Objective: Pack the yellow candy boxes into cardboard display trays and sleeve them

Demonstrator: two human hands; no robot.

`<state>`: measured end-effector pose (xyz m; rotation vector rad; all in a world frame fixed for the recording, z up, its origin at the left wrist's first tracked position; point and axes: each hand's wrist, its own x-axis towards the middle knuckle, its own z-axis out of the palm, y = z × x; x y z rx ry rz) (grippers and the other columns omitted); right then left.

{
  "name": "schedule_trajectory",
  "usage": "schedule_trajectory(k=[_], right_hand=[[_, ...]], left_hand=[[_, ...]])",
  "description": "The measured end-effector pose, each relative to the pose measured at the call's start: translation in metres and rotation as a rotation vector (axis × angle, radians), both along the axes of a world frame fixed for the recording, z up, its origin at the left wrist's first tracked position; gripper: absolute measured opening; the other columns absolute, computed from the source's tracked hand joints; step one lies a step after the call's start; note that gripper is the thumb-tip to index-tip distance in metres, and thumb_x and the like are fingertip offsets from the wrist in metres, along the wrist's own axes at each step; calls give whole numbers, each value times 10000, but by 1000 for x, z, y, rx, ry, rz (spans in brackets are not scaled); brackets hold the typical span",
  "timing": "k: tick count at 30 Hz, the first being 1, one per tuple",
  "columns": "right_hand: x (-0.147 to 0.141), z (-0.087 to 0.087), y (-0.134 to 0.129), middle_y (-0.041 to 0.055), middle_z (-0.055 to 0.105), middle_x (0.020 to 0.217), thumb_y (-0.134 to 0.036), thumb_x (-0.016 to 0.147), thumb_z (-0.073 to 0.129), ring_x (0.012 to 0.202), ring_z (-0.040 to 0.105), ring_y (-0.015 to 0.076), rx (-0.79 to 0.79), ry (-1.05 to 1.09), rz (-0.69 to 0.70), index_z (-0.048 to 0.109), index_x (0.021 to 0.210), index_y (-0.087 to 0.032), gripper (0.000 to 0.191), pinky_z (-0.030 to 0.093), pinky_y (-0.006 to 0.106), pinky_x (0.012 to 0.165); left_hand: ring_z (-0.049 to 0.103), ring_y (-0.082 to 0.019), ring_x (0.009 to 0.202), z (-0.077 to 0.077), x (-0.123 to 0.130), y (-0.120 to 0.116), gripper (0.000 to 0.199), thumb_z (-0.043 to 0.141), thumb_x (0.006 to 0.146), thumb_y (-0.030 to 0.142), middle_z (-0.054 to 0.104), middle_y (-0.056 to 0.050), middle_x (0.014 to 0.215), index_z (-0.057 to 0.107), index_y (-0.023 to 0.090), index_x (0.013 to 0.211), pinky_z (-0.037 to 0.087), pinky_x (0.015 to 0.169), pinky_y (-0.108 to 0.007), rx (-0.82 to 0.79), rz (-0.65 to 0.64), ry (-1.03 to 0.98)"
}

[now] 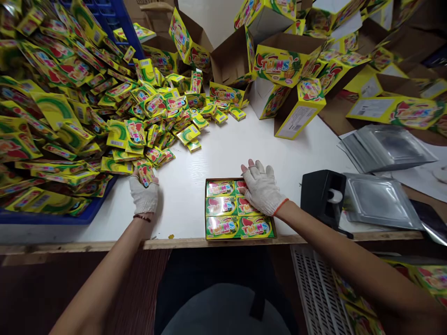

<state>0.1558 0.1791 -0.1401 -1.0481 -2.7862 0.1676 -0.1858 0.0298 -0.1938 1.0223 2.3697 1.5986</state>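
My left hand (144, 195), in a white fingerless glove, is closed around a small yellow-green box (145, 173) at the right edge of a large heap of similar boxes (139, 107). A shallow display box (206, 209) lies at the table's front edge, holding several small boxes (221, 206) marked "Twins" in two columns. On its upper right part rests my right hand (261, 186), also gloved, with its fingers spread and part of the right column hidden beneath it.
A blue crate (94, 211) full of boxes stands at left. Open empty cartons (232, 65) crowd the back. To the right are a black tape dispenser (321, 197) and stacks of clear plastic trays (384, 200). A white crate (317, 284) sits below the wooden table edge (185, 243).
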Motion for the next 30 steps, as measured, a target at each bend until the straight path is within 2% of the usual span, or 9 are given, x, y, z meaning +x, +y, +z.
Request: schedule_trajectory(k=[3, 6, 9, 13, 17, 21, 24, 27, 30], right_hand=[[5, -5, -12, 265, 191, 1624, -351, 928, 510, 1515, 107, 427, -22, 111, 93, 268, 1549, -67, 725, 210, 650, 1160], [9, -12, -22, 267, 176, 1627, -456, 905, 543, 1515, 84, 438, -121, 95, 181, 213, 1570, -85, 831, 187, 681, 1160], [10, -6, -24, 261, 189, 1626, -522, 932, 469, 1521, 110, 407, -284, 174, 158, 174, 1578, -80, 837, 185, 673, 1171], [3, 24, -39, 195, 319, 1595, -602, 968, 351, 1463, 345, 303, -642, 572, 101, 168, 1583, -156, 781, 353, 533, 1157], [-9, 51, -59, 127, 636, 1279, -596, 926, 494, 1126, 635, 252, -879, 745, 50, 511, 1360, -176, 605, 529, 409, 958], [-6, 63, -52, 56, 698, 1058, -430, 893, 564, 990, 645, 228, -800, 652, 42, 648, 1122, -204, 333, 528, 383, 887], [-2, 73, -38, 46, 690, 1068, -251, 880, 501, 1016, 624, 219, -674, 484, 249, 696, 1060, -224, 267, 495, 374, 903], [-13, 79, -34, 24, 663, 911, -133, 855, 476, 827, 599, 172, -596, 161, 590, 728, 917, -231, 278, 466, 308, 758], [-37, 73, -44, 7, 631, 835, -135, 865, 542, 714, 551, 149, -495, -104, 792, 724, 844, -239, 212, 406, 283, 657]], left_hand=[[573, -301, 1250, 7, 37, -10, 767, 719, 749, 442, 533, -158, 1397, 422, 166, 1400, 469, 1080, -479, 67, 4, -27], [587, -284, 1246, 22, 76, -16, 795, 710, 778, 431, 518, -172, 1423, 371, 188, 1454, 508, 1046, -453, 83, -236, -22], [567, -284, 1270, 44, 113, -15, 757, 686, 816, 395, 521, -171, 1422, 368, 175, 1467, 503, 1058, -451, 76, -416, 91], [517, -295, 1315, 68, 155, -12, 735, 673, 841, 313, 526, -148, 1405, 348, 216, 1492, 447, 1120, -483, 62, -516, 396], [493, -301, 1333, 80, 180, -14, 846, 618, 853, 211, 486, -165, 1431, 172, 253, 1571, 461, 1103, -496, 66, -662, 525], [464, -317, 1361, 90, 183, -26, 872, 642, 858, 243, 450, -182, 1466, 155, 256, 1582, 466, 1097, -504, 17, -800, 517], [489, -300, 1341, 92, 174, -32, 756, 619, 898, 331, 493, -169, 1437, 253, 247, 1554, 474, 1090, -486, 26, -823, 465], [538, -254, 1285, 80, 154, -18, 491, 487, 961, 275, 554, -145, 1371, 427, 219, 1445, 493, 1063, -453, 56, -652, 381], [558, -266, 1246, 61, 113, 14, 383, 522, 922, 256, 595, -147, 1291, 551, 168, 1294, 493, 1046, -470, -34, -461, 367]])
